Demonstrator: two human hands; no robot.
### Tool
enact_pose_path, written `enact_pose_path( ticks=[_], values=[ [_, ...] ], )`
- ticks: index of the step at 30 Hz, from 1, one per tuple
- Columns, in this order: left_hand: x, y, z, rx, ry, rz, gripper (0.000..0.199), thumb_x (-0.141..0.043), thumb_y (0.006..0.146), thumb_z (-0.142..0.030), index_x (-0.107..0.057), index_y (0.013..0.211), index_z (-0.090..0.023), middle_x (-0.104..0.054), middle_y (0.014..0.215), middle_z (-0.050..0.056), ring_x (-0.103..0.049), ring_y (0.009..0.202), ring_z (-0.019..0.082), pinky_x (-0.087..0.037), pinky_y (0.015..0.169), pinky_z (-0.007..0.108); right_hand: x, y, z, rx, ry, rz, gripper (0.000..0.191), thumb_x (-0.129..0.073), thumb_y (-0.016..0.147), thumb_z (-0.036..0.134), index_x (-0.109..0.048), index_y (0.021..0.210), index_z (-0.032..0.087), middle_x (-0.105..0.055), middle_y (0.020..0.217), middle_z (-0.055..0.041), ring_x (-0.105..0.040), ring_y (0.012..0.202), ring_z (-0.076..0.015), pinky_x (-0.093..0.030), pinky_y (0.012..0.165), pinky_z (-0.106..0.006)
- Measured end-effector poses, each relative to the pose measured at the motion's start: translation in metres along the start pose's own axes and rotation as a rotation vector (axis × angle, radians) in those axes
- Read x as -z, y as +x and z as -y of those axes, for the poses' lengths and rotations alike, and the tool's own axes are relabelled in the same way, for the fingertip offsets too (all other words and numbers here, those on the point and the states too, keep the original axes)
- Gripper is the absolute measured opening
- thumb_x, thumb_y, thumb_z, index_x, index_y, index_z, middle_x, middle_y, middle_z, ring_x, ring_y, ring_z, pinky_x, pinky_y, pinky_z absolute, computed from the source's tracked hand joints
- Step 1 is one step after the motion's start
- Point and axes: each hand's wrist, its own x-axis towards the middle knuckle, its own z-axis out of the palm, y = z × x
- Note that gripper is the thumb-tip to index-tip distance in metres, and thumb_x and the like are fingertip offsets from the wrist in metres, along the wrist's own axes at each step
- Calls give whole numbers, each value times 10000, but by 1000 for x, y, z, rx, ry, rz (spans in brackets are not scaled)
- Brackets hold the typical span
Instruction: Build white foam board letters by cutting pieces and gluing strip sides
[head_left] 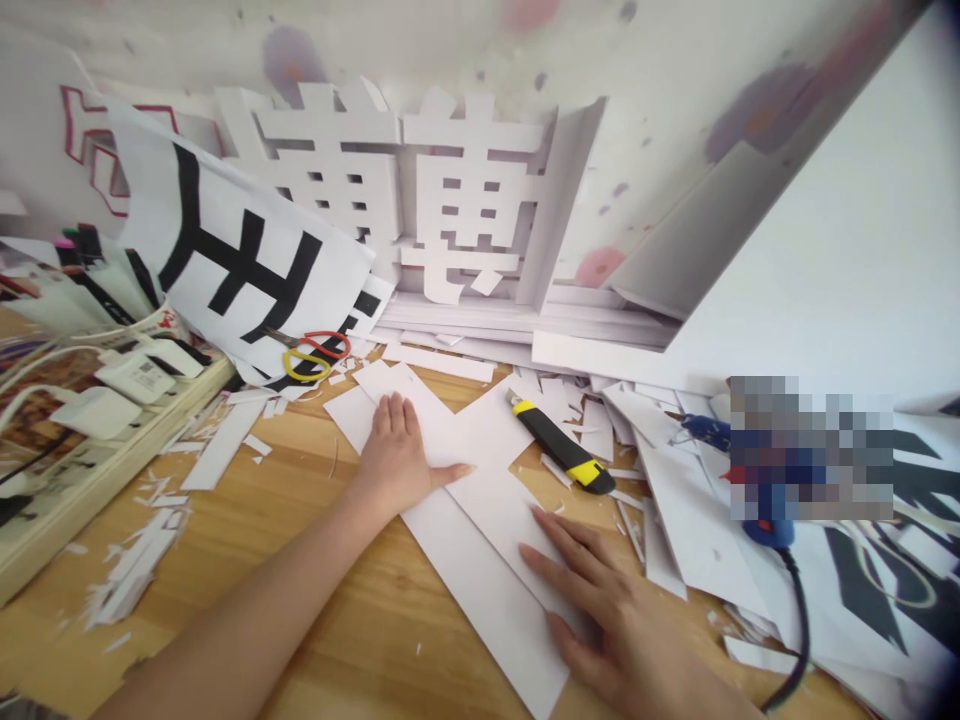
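Two bare forearms show in the head view — neither has a sleeve, cuff, glove or watch on the stretch in frame. The left hand [396,455] is slim, with short, unpainted nails and no rings. The right hand [600,600] also looks ringless, its nails seemingly plain — though lens stretch near the lower edge blurs fine detail there.

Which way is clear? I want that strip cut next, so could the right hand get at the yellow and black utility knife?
Probably yes: the utility knife lies uncovered on the paper just beyond the right hand.
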Motion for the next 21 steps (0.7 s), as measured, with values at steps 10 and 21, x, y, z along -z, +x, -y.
enact_pose_path(
  ticks=[10,21],
  values=[
    [-1,0,1,-19,-22,3,1285,-311,551,-861,-154,1349,134,-111,1442,309,-27,1358,381,-70,1105,439,8,5,3,40,-86,-1,460,-485,792,178,-527,1243,259,-410,1390,-83,-418,1227,-254,-488,894,-439],
    [0,1,2,-10,-16,1,1299,-285,538,-876,-161,1350,129,-104,1442,305,-30,1357,383,-114,1100,446,15,70,-52,-264,-327,-307,405,-433,847,259,-494,1232,151,-577,1131,-143,-511,1035,-282,-460,859,-433]
  ],
)
